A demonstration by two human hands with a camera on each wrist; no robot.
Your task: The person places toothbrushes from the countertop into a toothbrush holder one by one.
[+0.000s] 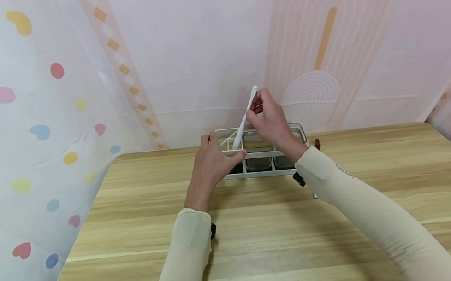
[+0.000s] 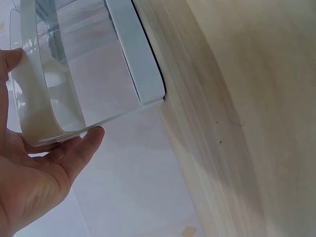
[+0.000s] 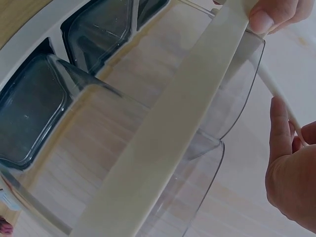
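Two arms in cream sleeves reach forward across a pale wood-grain table (image 1: pixel 263 247), whose broad near surface lies bare between the sleeves and the front edge. Midway up the tabletop, the left hand (image 1: pixel 211 165) curls round the left end of a white-framed organiser (image 1: pixel 269 154), thumb on the near side and fingers wrapped over its rim; the left wrist view shows the thumb (image 2: pixel 81 148) pressed against the rounded corner of a smooth white band above a clear plastic wall (image 2: pixel 89 64). The organiser is a low rectangular rack with clear, glossy plastic bins set side by side, their dark bottoms visible from the right wrist camera, and a flat white rail (image 3: pixel 173 133) running across its top. Just above it, the right hand (image 1: pixel 271 119) pinches a slim white stick (image 1: pixel 245 119) between thumb and fingertips; the stick slants, its lower end down inside the left bin and its rounded top in the air. The organiser stands near the table's far edge, with open wood to either side. Beyond hangs a pale fabric backdrop (image 1: pixel 198 46) with pastel dots and arches.
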